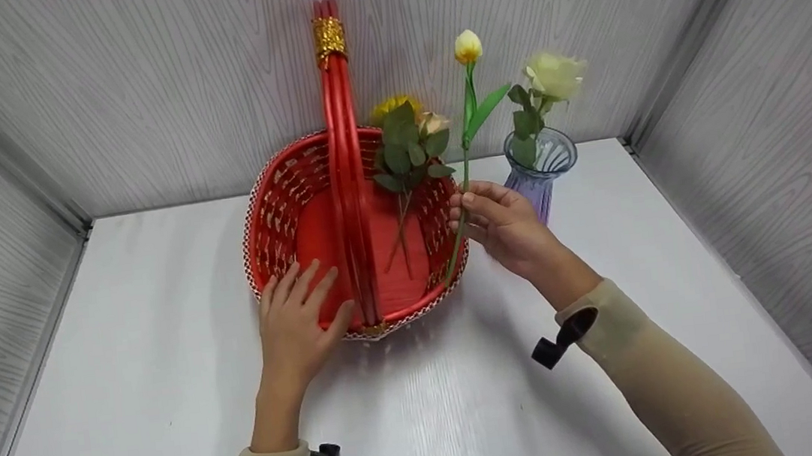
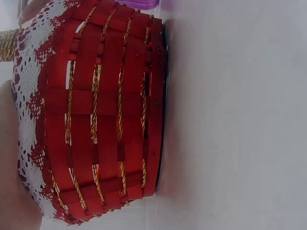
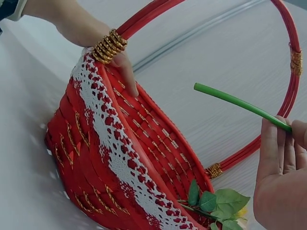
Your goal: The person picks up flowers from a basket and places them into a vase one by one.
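A red woven basket (image 1: 407,311) with a tall arched handle and a lace-trimmed rim stands on the table. My left hand (image 1: 298,326) rests on its near left rim, fingers spread and reaching inward; the right wrist view shows a finger (image 3: 125,75) hanging inside the wall. My right hand (image 1: 504,229) pinches the green stem of a pale yellow tulip (image 1: 468,48) between thumb and fingers. The tulip is upright over the basket's right side, its bare stem end (image 3: 216,92) sticking out beyond the fingers. Inside the basket lean leafy stems with a peach rose (image 1: 433,122) and a yellow flower (image 1: 395,106).
Behind my right hand stands a bluish-purple glass vase (image 1: 534,188) holding a cream rose (image 1: 554,76). Grey wood-grain panels (image 1: 158,95) enclose the white table (image 1: 154,345) at the back and both sides.
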`<state>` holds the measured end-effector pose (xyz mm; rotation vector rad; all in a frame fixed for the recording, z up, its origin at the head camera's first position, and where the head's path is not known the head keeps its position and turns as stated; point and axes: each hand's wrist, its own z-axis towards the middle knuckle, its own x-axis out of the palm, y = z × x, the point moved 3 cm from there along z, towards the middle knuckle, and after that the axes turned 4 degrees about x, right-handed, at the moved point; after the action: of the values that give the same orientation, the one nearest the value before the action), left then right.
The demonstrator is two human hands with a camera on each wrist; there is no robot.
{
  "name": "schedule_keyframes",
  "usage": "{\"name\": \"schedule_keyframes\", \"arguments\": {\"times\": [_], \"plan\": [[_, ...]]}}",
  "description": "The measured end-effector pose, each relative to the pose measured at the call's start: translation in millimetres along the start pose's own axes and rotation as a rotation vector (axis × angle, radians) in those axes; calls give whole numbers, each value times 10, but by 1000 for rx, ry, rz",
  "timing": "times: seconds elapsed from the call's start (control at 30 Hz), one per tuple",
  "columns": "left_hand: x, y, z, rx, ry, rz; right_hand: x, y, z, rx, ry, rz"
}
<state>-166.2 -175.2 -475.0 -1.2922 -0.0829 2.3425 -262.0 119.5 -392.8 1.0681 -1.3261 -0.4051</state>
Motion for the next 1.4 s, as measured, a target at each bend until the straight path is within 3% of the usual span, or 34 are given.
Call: {"name": "schedule_keyframes", "arguments": {"times": [0.37,0.8,1.13,1.4], "plan": [[-23,-26,-5,-15,17,5,-147,222,-128,-75,-45,-45],[-1,-4,-7,-2,14,1,-392,482,-238,-122,-104,56],[12,10,-12,1,-1,10,-547,696,-270,-225,-105,156],[18,11,-17,4,-16,3,-715,775,-270,-274,-171,214]]}}
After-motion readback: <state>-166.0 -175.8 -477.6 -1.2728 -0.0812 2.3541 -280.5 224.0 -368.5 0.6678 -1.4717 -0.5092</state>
